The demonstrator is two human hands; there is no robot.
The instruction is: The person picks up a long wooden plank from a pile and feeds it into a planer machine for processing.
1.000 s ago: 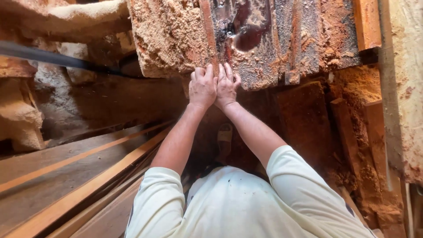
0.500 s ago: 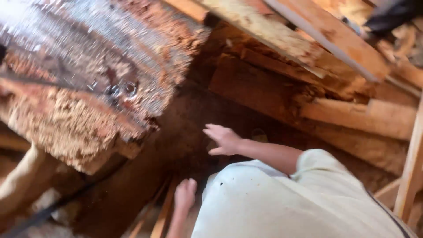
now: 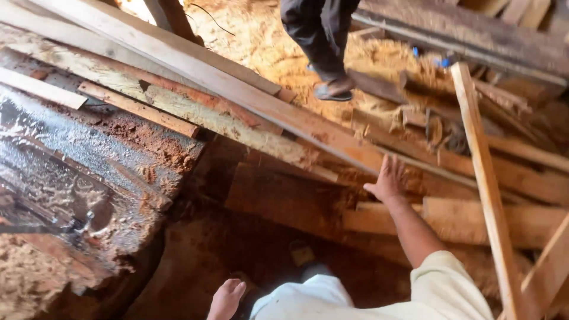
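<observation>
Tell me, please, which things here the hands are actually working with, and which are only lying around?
In hand:
right hand, open, reaching onto the stacked planks
left hand, open and empty, hanging low

Lying about:
sawdust-caked machine bed
thin leaning batten
sawdust heap
another person's legs

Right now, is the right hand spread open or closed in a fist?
Spread open. The right hand has its fingers fanned out flat against the long plank, gripping nothing.
</observation>
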